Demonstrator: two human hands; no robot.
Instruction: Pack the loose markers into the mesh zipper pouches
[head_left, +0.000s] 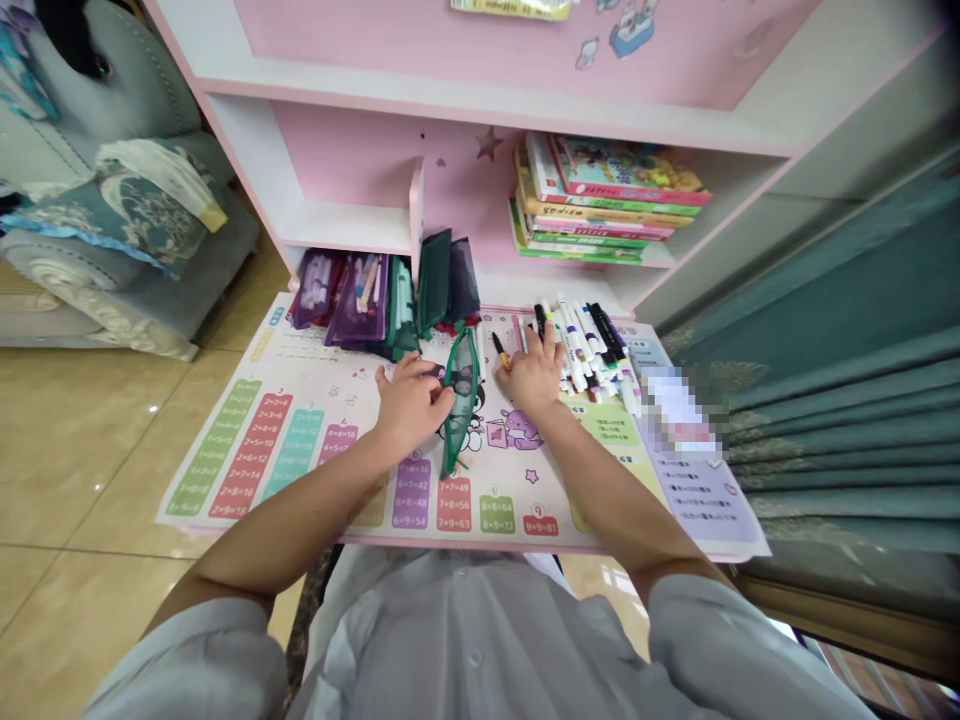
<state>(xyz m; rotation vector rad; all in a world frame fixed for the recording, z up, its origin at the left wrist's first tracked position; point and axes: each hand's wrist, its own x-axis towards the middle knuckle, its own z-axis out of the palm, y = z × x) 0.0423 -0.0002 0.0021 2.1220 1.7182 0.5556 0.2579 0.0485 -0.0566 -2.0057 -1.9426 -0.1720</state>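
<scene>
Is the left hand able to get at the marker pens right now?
Probably not directly: the green mesh pouch and the right hand lie between the left hand and the marker pens, though it might pass over them.

Home study corner, pink desk shelves (345,160), storybooks (600,195), sofa (112,90), tiled floor (90,470)

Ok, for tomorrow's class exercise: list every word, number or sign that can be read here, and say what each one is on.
"9×9=81" on a red block of the desk mat
"8×9=72" on a green block
"7×9=63" on a red block
"6×9=54" on a purple block
The book spines are too small to read.
The white label is blurred.
</scene>
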